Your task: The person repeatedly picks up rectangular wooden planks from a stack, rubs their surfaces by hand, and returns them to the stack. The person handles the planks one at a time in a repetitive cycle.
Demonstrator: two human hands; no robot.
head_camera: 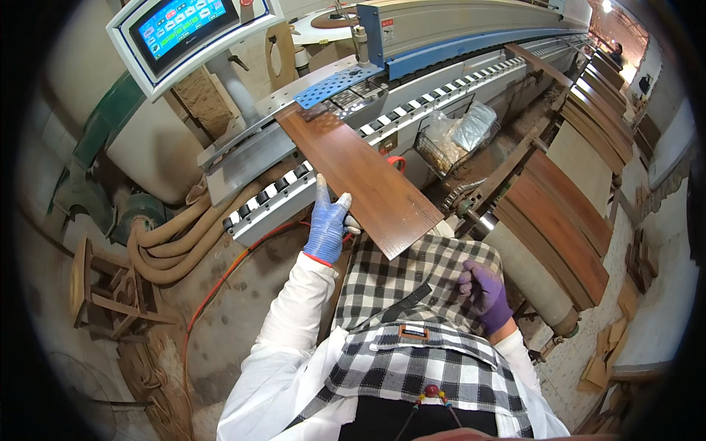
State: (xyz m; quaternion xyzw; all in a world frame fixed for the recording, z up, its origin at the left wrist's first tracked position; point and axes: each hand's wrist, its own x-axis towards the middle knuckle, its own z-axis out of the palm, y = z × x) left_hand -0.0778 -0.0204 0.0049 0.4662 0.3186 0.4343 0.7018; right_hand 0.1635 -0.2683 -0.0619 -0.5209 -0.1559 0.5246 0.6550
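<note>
A brown wood-grain panel (361,179) lies slantwise, its far end at the infeed of an edge banding machine (469,33), beside a blue perforated plate (336,86). My left hand (326,223), in a blue and white glove, grips the panel's left edge near its near end, with fingers partly hidden below it. My right hand (484,295), in a purple glove, is curled in front of the checked apron (424,286), away from the panel. Nothing shows in it, though its palm side is partly hidden. A row of black and white rollers (270,193) runs beneath the panel.
Stacked panels (557,220) lie on a roller conveyor (529,275) at the right. A wire basket (458,138) with plastic bags hangs on the machine. At the left are a control screen (185,27), ribbed hoses (165,259), a wooden stool (113,295) and a red hose (207,297). A person (616,52) is far off.
</note>
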